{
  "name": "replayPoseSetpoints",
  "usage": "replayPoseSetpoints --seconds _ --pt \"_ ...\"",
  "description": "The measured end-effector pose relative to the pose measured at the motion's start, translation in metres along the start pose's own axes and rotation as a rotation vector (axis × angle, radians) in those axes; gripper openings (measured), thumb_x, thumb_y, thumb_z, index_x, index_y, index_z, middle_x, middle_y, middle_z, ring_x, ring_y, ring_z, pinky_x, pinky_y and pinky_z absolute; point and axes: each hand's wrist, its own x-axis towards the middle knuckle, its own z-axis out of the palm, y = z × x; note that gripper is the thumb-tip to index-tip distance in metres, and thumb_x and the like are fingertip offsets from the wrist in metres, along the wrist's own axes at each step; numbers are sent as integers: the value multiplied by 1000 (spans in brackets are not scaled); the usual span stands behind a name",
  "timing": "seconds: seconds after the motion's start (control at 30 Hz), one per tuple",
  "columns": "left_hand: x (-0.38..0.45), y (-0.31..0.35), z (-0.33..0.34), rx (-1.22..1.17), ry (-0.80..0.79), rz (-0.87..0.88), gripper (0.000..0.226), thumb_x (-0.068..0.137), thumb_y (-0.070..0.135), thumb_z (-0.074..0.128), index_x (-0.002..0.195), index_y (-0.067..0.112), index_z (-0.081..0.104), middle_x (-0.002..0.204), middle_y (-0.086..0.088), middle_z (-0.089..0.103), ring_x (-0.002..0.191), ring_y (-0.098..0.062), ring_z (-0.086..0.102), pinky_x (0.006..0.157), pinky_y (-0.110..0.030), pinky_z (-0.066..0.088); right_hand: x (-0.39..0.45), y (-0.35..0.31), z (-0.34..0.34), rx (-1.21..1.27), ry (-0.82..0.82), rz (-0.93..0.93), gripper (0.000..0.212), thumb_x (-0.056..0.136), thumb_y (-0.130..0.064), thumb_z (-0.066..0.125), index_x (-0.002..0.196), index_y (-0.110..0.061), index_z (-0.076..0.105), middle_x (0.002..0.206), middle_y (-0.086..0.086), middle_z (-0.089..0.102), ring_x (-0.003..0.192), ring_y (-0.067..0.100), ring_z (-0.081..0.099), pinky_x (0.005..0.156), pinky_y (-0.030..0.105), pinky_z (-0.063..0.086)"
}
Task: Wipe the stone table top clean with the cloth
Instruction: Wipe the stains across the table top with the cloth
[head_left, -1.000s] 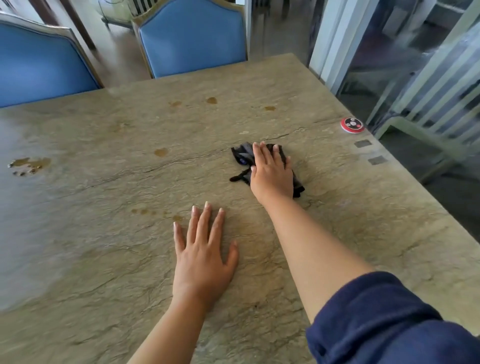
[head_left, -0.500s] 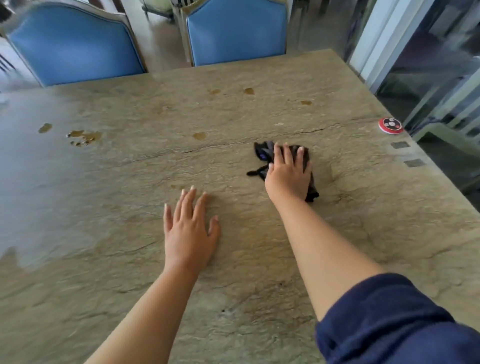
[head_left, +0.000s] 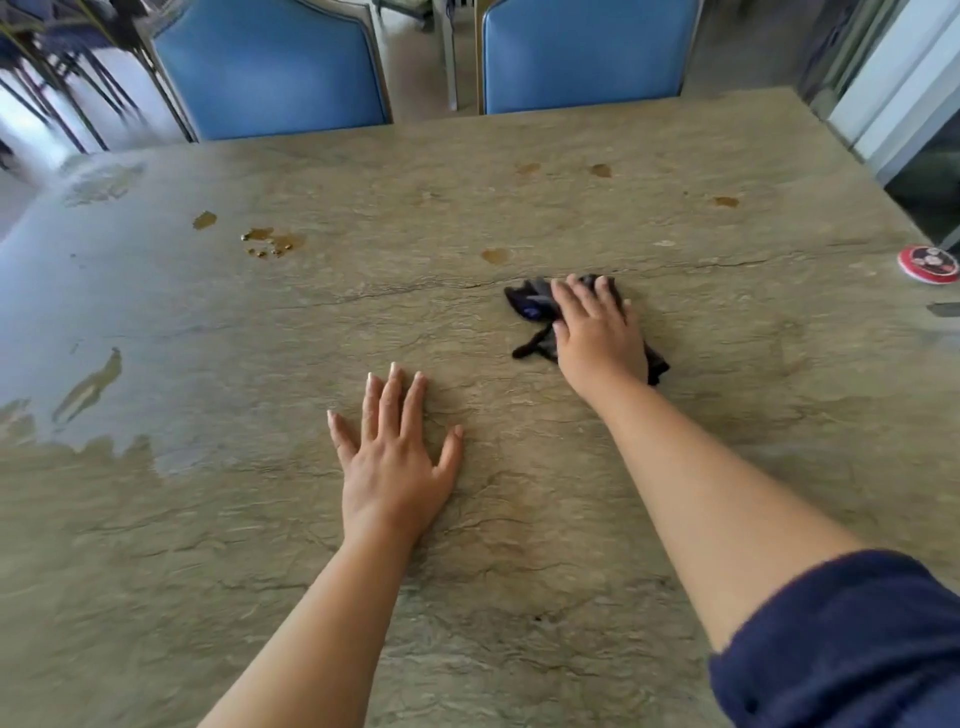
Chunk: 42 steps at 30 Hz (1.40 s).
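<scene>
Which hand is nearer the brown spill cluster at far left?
Left. The left hand lies flat on the table, nearer and right of the spill. The right hand presses the cloth farther right.

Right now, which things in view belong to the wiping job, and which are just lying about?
Job:
dark cloth under right hand
stone table top
brown spills
left hand, flat on table

Lying about:
red round disc
blue chairs

Two blue chairs, one (head_left: 270, 62) left and one (head_left: 582, 52) right, stand at the far edge. A round red disc (head_left: 928, 264) lies near the right edge.
</scene>
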Motion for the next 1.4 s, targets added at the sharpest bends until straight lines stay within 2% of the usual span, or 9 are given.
replayPoseSetpoints --seconds 0.1,0.23,0.37,0.53,0.63,0.8,0.93,1.2,1.4 --pt "1 0 -1 -34 -13 10 79 85 64 22 154 29 11 163 10 1 148 -9 -14 117 -52 -12 10 -48 8 -8 11 116 55 101 -37 25 152 -34 5 162 -6 4 148 28 -3 118 48 0" --pt "1 -6 -8 -298 17 -29 87 76 55 23 154 22 7 162 6 10 148 -7 -2 120 -41 -11 -30 -110 24 27 -21 -264 54 100 -33 33 150 -39 14 161 -6 12 148 27 2 118 48 6" --pt "2 -37 -26 -538 31 -9 65 88 19 54 148 15 31 153 -4 30 144 -19 21 120 -37 15 -54 -83 17 126 -46 -461 53 98 -22 43 146 -40 30 157 -8 27 147 22 14 117 44 11" --pt "14 -128 -52 -184 92 194 60 88 28 60 144 19 40 154 -1 35 146 -19 21 121 -42 11 -44 -112 26 21 77 194 53 101 -31 31 152 -33 15 161 -3 12 148 27 3 118 48 5" --pt "19 -178 -66 -47 14 125 63 94 44 47 151 25 27 161 3 16 150 -15 1 120 -45 -5 -30 -184 38 14 41 324 54 102 -32 23 153 -30 3 162 0 0 147 31 -8 117 50 -3" --pt "23 -223 -64 52 -142 35 73 91 68 21 154 35 1 163 9 -8 147 -14 -19 118 -51 -12 -48 -285 64 5 -4 -62 54 101 -30 29 152 -32 9 162 -1 6 148 29 -3 118 48 1" --pt "18 -226 -57 17 -48 68 75 90 70 20 154 34 7 163 9 -2 148 -16 -16 118 -54 -7 -80 -256 61 47 -14 -407 54 100 -27 39 149 -38 20 159 -6 19 148 21 10 118 42 8" --pt "18 -225 -55 27 -47 76 79 89 71 16 154 31 -1 162 7 -10 147 -17 -21 117 -56 -9 -4 -260 58 -16 -1 287 51 102 -38 21 151 -39 4 162 -3 2 147 28 -8 117 50 -2" --pt "18 -227 -54 -29 -26 51 86 87 59 24 152 19 -15 163 2 -6 148 -13 -15 119 -51 -9 -52 -304 68 -23 -31 -282 52 102 -36 25 150 -44 6 162 -4 5 148 24 -4 119 45 2"
